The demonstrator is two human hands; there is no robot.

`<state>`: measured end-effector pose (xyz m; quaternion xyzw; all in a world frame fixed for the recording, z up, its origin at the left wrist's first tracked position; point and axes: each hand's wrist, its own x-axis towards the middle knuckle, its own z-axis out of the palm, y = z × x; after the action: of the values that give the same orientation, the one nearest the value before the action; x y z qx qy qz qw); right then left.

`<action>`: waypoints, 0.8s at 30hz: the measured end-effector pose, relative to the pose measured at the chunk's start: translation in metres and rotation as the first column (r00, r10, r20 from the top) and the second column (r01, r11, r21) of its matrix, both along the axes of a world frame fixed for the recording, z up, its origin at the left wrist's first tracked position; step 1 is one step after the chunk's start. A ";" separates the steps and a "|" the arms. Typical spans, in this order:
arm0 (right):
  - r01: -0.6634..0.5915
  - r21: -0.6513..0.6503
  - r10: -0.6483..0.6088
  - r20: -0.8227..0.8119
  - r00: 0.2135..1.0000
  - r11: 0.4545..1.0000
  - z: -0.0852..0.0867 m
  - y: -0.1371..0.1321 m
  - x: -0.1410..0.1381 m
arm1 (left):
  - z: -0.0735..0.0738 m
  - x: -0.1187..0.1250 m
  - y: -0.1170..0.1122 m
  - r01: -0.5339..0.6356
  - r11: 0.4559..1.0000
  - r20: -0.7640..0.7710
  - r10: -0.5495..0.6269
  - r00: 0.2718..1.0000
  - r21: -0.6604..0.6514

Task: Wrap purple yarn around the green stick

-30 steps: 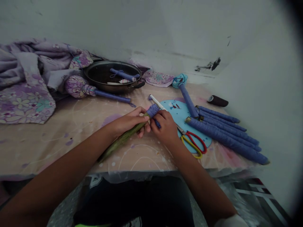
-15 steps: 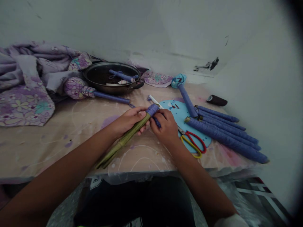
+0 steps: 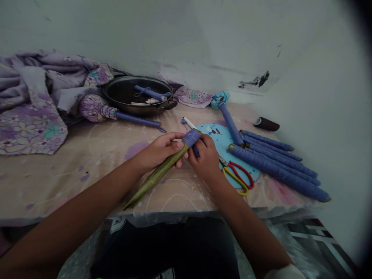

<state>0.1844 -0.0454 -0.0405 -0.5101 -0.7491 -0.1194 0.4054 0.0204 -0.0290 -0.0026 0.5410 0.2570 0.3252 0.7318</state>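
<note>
A green-brown stalk (image 3: 154, 177), perhaps bamboo, slants over the near part of the table, its lower end bare. Blue-purple cord (image 3: 191, 137) is wound in bands round its upper end. My left hand (image 3: 167, 150) is closed about the stalk just below the winding, thumb on top. At the wrapped end, my right hand (image 3: 205, 154) has its fingers curled around a small dark blue bundle of cord (image 3: 195, 150). To its right lie scissors (image 3: 236, 174) with one red and one yellow handle, partly over a light blue cloth piece (image 3: 216, 133).
Several blue-wrapped sticks (image 3: 276, 166) lie at the right, near a dark spool (image 3: 266, 123). A cloth-headed mallet (image 3: 228, 116) leans behind the cloth piece. Further left are a black pan (image 3: 116, 91), a floral-headed stick (image 3: 136, 119) and heaped floral fabric (image 3: 31, 124). Walls rise behind and to the right.
The stalk has turned about its length and shifted slightly right, with both hands moving along. More of the wound cord shows above my left hand.
</note>
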 end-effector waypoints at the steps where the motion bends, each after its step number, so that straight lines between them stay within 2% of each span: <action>1: -0.003 -0.001 0.003 -0.001 1.000 1.000 0.000 0.000 0.001 | 0.001 -0.001 -0.001 0.031 0.999 0.011 -0.031 0.999 -0.026; 9: -0.037 -0.010 0.036 -0.056 0.998 0.999 0.004 0.001 0.000 | 0.005 0.000 -0.002 0.148 0.951 0.180 -0.101 0.979 -0.272; 16: -0.072 -0.007 0.072 -0.069 0.995 0.997 0.006 -0.001 -0.001 | 0.000 0.003 0.000 0.167 0.953 0.038 -0.163 0.986 -0.252; 18: -0.075 -0.012 0.074 -0.075 0.994 0.997 0.004 -0.001 0.000 | -0.001 0.004 -0.001 0.133 0.961 0.047 -0.125 0.991 -0.243; 24: -0.080 0.009 0.080 -0.070 0.994 0.997 0.004 -0.001 0.001 | 0.002 0.008 -0.008 -0.090 0.977 0.038 0.099 0.994 -0.193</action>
<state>0.1854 -0.0462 -0.0364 -0.4822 -0.7539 -0.0875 0.4376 0.0285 -0.0375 -0.0006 0.4476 0.2948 0.3463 0.7699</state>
